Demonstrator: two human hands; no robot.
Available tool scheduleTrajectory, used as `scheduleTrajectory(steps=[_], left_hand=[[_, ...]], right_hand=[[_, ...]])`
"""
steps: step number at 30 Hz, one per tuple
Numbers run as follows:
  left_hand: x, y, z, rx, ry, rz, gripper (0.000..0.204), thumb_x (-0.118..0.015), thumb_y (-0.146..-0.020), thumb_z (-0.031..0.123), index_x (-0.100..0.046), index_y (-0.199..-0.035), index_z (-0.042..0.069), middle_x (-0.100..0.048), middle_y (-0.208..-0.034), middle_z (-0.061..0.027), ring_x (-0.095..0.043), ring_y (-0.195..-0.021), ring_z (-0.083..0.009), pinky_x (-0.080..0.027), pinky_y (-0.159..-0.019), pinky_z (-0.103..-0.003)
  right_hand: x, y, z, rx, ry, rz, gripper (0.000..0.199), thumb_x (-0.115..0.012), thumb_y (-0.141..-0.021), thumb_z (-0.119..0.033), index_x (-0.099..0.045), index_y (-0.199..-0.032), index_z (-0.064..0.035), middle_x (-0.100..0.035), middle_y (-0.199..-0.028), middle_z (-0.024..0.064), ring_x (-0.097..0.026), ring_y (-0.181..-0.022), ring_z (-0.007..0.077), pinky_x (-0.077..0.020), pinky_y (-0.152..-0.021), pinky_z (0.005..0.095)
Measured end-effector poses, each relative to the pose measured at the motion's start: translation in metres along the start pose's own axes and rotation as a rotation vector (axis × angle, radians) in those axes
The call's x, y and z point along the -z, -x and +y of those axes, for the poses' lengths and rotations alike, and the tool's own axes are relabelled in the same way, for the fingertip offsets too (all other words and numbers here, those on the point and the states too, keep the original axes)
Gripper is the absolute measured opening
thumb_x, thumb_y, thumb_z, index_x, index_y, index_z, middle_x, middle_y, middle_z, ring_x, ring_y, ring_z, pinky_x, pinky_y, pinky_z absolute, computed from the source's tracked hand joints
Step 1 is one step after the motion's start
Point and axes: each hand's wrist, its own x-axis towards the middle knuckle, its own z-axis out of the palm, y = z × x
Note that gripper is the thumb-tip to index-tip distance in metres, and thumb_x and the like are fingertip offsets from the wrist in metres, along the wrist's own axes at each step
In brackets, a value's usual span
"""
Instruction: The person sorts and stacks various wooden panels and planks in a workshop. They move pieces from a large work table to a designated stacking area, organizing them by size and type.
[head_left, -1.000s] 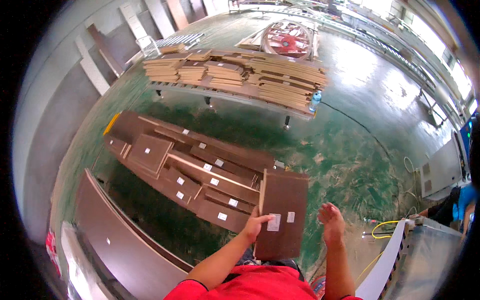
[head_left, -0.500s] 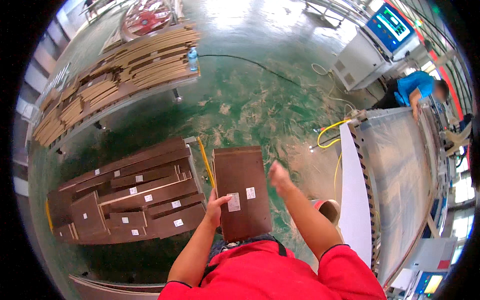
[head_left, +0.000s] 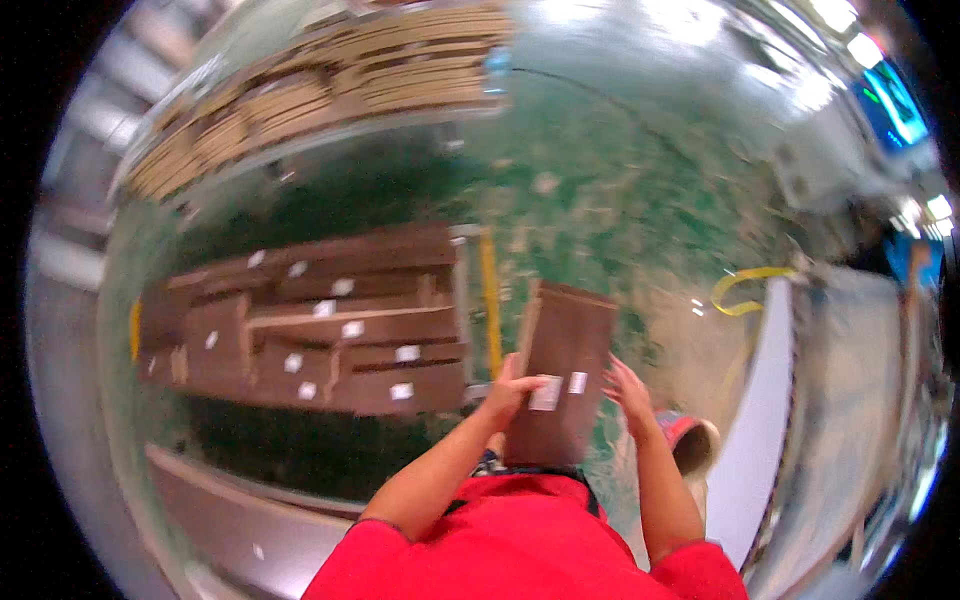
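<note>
In front of my waist is a small stack of dark brown rectangular boards, tilted, with two white labels on its top face. My left hand is closed around the stack's left edge, thumb lying on top beside a label. At the right edge is my right hand, its fingers stretched out and somewhat apart, the tips at or very near the board. Blur hides whether they touch it. Left of me, labelled brown panels of various sizes lie on a low support with yellow ends.
A second low support, far left, carries rows of narrow tan-edged strips and a plastic bottle. Right of me stand a round bin, a white curved panel edge and a large machine table. A yellow hose loops beside it.
My view has swung to the right, so the surroundings shift and blur. My right hand has come in from the side to the boards' right edge, its fingers opening. The left keeps its hold.
</note>
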Motion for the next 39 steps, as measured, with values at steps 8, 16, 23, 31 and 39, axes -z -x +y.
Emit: scheduleTrajectory(steps=[8, 16, 23, 31, 39], left_hand=[[0.019, 0.002, -0.003, -0.050, 0.281, 0.215, 0.056, -0.063, -0.080, 0.006, -0.041, -0.131, 0.006, -0.062, -0.105, -0.0117, -0.063, -0.096, -0.0234, -0.052, -0.083, -0.038], [0.066, 0.035, 0.000, -0.063, 0.628, 0.358, 0.037, -0.061, -0.084, 0.013, -0.053, -0.117, 0.000, -0.066, -0.101, -0.0115, -0.064, -0.095, -0.0238, -0.052, -0.085, -0.041], [0.171, 0.062, -0.020, 0.061, 0.782, 0.371, 0.031, -0.061, -0.088, 0.023, -0.059, -0.113, 0.005, -0.068, -0.100, -0.0075, -0.065, -0.093, -0.0232, -0.053, -0.082, -0.041], [0.313, 0.084, -0.055, 0.066, 0.825, 0.335, 0.030, -0.058, -0.094, 0.031, -0.062, -0.113, 0.009, -0.067, -0.105, -0.0028, -0.064, -0.096, -0.0185, -0.050, -0.084, -0.038], [0.430, 0.144, -0.047, -0.034, 0.917, 0.457, 0.032, -0.064, -0.089, 0.029, -0.061, -0.114, 0.010, -0.067, -0.100, -0.0030, -0.065, -0.086, -0.0185, -0.053, -0.075, -0.037]], right_hand=[[0.039, 0.017, 0.132, -0.290, -0.273, 0.001, 0.038, -0.054, -0.093, -0.036, -0.053, -0.119, -0.0092, -0.065, -0.106, 0.0113, -0.061, -0.097, 0.0255, -0.0489, -0.083, 0.0405], [-0.055, 0.019, 0.079, -0.488, -0.623, -0.186, 0.035, -0.058, -0.091, -0.034, -0.058, -0.118, -0.0129, -0.063, -0.117, 0.0064, -0.055, -0.110, 0.0264, -0.0389, -0.099, 0.0451], [-0.176, 0.028, 0.025, -0.244, -0.368, -0.231, 0.037, -0.069, -0.082, -0.011, -0.058, -0.117, -0.0084, -0.065, -0.106, 0.0072, -0.063, -0.096, 0.0238, -0.0506, -0.083, 0.0389], [-0.273, 0.030, 0.051, -0.264, -0.142, -0.230, 0.048, -0.066, -0.081, -0.003, -0.052, -0.126, -0.0113, -0.060, -0.117, 0.0045, -0.059, -0.107, 0.0233, -0.0494, -0.087, 0.0415], [-0.336, 0.032, 0.043, -0.215, -0.064, -0.180, 0.046, -0.066, -0.081, -0.003, -0.053, -0.125, -0.0098, -0.061, -0.116, 0.0058, -0.060, -0.105, 0.0238, -0.0505, -0.085, 0.0404]])
